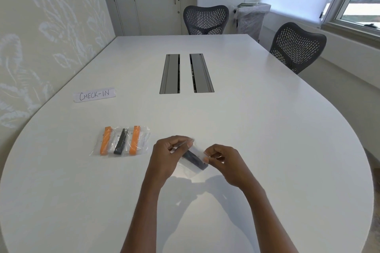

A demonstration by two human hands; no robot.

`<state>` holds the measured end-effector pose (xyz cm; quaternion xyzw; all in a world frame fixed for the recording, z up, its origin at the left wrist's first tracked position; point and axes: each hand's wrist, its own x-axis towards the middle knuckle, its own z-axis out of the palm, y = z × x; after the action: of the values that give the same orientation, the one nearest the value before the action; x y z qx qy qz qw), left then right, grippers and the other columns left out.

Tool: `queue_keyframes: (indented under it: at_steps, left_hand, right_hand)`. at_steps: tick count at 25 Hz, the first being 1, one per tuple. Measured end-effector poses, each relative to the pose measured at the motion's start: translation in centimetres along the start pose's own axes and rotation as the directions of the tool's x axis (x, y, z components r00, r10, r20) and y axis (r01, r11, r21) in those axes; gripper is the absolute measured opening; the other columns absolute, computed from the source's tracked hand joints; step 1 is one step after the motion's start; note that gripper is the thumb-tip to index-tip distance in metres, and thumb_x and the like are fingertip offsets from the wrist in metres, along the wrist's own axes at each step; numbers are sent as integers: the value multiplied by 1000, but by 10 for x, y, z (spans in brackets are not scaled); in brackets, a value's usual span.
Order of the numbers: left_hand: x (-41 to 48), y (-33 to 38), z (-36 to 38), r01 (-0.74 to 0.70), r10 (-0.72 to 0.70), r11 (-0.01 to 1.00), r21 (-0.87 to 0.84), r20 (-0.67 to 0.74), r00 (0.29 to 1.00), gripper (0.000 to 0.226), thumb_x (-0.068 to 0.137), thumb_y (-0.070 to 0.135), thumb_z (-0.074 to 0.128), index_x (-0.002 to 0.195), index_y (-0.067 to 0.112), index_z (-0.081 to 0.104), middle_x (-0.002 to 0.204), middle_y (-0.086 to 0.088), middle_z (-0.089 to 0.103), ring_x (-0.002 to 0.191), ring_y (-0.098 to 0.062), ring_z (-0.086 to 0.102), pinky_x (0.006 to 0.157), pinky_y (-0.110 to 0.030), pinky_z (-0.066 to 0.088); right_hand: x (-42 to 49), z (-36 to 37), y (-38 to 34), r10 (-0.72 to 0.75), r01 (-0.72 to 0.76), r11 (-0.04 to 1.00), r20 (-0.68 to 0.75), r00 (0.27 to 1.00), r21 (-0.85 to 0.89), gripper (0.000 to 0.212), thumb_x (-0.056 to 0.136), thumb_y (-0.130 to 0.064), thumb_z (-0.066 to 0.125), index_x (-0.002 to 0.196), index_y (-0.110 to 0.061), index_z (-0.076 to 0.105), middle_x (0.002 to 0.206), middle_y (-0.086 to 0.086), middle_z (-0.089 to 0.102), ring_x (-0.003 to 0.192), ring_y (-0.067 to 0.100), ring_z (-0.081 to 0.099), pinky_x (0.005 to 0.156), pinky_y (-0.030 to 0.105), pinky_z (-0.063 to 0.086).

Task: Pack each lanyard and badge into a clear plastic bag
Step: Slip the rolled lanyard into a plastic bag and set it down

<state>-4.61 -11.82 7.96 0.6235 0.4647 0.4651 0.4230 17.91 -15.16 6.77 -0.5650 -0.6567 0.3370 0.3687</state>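
- Head view: the left hand (pixel 166 154) and right hand (pixel 225 160) meet just above the near middle of the white table (pixel 257 129), with a clear plastic bag (pixel 186 166) held up between them.
- The left hand's fingers are curled, pinching the bag's upper left edge; the right hand's thumb and fingertips pinch its right end.
- Inside that bag lies a folded black lanyard (pixel 195 160), slanting from upper left to lower right. A pale strip beside it may be the badge, but the plastic is too blurred to be sure.
- The bag is thin, glossy and see-through, and it is lifted off the tabletop.
- To the left, near the hands, three filled bags (pixel 144 139) lie flat side by side, overlapping: an orange lanyard (pixel 106 140), a dark lanyard (pixel 121 142) and a second orange one (pixel 134 139), each with a white card alongside.
- Farther left sits a paper sign (pixel 94 95) reading CHECK-IN.
- Two grey cable hatches (pixel 170 74) run down the table's far middle.
- Two dark mesh chairs (pixel 205 19) stand at the far and right edges.
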Motion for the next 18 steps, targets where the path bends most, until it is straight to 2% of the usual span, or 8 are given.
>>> queue_keyframes:
  at_steps: [2,5,7,9,12,13,15,18]
  left_hand:
    - [0,-3,2,21,-22,999,-28,-40,999,10,96,36,77,102,35,84,104,16,82,103,-9,75,93,-29,57]
    - [-1,-7,8,60,-73,994,-94,-144,987,7,94,32,79,98,33,85,98,13,82,95,-9,76,86,-26,57]
    - [-4,-9,14,73,-87,994,-84,-178,980,7,94,30,79,97,31,85,97,16,82,94,-5,75,85,-23,56]
    - [-4,-11,17,65,-62,998,11,-149,987,7,96,29,78,96,33,84,96,23,80,95,1,73,84,-15,53]
    - [-3,-11,16,29,-26,996,89,-39,999,10,96,28,77,97,36,82,97,27,79,96,4,72,82,-8,52]
    - [-3,-11,15,21,-20,995,94,-15,1000,10,96,27,78,97,36,82,97,26,79,96,3,73,82,-9,53]
    - [-2,-11,13,4,-5,996,85,3,1000,11,96,26,77,97,36,82,97,25,80,96,1,73,82,-11,54]
    - [-2,-15,2,31,-25,997,70,-86,996,13,96,31,77,107,37,80,106,24,79,104,3,71,86,-12,53]
  right_hand:
    - [-2,3,2,17,-17,998,-10,1000,57,6,95,-22,78,89,-24,77,88,-11,79,79,6,71,75,21,55]
    - [-2,8,8,97,-87,983,-53,994,162,12,93,-20,80,82,-19,75,86,-4,80,75,11,69,74,28,55]
    - [-2,12,12,104,-99,989,-45,994,112,10,93,-22,80,85,-20,75,88,-5,79,78,9,70,77,28,56]
    - [-2,13,12,72,-72,997,-8,997,25,11,93,-29,80,102,-25,73,103,-14,76,93,3,70,85,23,57]
    - [-3,18,7,34,-33,999,74,997,-13,48,88,-38,83,131,-36,61,128,-28,64,117,-7,60,98,11,49]
    - [-2,22,4,33,-32,999,106,994,-11,49,87,-39,83,131,-39,61,126,-28,65,115,-7,61,97,10,49]
    - [2,33,2,42,-42,999,108,993,0,29,87,-36,81,111,-39,66,103,-23,70,91,-1,65,79,14,51]
    - [10,52,-4,55,-58,995,40,998,84,13,87,-32,78,96,-35,69,85,-16,71,69,6,64,64,17,52]
